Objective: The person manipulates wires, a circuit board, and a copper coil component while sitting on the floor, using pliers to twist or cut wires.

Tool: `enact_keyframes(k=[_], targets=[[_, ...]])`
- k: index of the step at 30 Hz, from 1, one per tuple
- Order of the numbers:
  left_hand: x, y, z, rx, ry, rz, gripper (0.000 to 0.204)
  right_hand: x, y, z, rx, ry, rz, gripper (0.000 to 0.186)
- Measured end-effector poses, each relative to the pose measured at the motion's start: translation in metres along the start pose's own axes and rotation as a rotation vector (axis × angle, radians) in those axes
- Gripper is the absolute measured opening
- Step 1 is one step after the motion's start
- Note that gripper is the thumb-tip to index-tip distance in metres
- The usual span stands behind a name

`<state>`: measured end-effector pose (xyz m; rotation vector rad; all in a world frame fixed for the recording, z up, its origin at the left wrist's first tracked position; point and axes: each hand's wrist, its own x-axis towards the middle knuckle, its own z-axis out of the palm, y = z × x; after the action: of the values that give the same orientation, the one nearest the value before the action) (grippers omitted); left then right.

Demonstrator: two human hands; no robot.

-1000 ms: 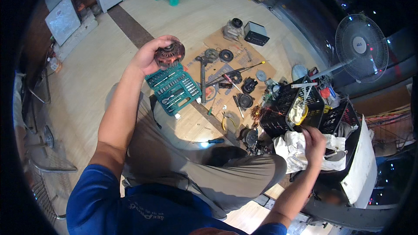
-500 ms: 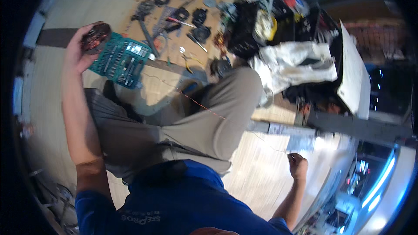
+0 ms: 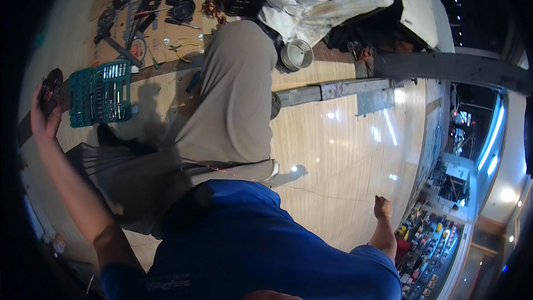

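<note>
Head view: wire [image 3: 222, 170] crosses the trousers [image 3: 239, 89], socket set [image 3: 101, 94] and pliers [image 3: 176, 49] nearby.

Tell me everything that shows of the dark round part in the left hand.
The dark round part looks disc-like and metallic, near black with reddish-brown, copper-like patches; finer detail is blurred. The left hand grips it, tilted well toward edge-on to the camera. It appears far out at the picture's left, just left of the open teal tool case.

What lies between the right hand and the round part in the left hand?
Head view: a thin reddish wire, seen against the trousers and pale floor; its left end unclear.
</note>
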<state>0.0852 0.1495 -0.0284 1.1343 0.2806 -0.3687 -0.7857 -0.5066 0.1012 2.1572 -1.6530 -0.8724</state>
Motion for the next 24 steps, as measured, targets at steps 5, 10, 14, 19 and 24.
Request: enact_keyframes(k=[5,10,14,19,24], targets=[[0.000,-0.007,0.002,-0.007,-0.015,-0.002,0.036,-0.016,0.071,0.025,-0.118,-0.114,0.114,0.051],[-0.033,-0.009,0.040,0.010,-0.042,-0.071,0.033,-0.001,0.075,0.119,-0.252,-0.498,0.075,0.085],[-0.055,-0.029,0.081,-0.087,-0.205,-0.041,0.024,0.063,-0.030,0.129,-0.328,-1.028,-0.296,0.102],[-0.069,-0.027,0.121,0.081,-0.260,-0.003,0.033,0.105,-0.294,-0.078,0.534,0.182,-0.679,0.035],[-0.093,-0.028,0.149,0.037,-0.326,0.079,0.035,-0.048,-0.527,-0.289,1.219,0.325,-1.390,0.023]])
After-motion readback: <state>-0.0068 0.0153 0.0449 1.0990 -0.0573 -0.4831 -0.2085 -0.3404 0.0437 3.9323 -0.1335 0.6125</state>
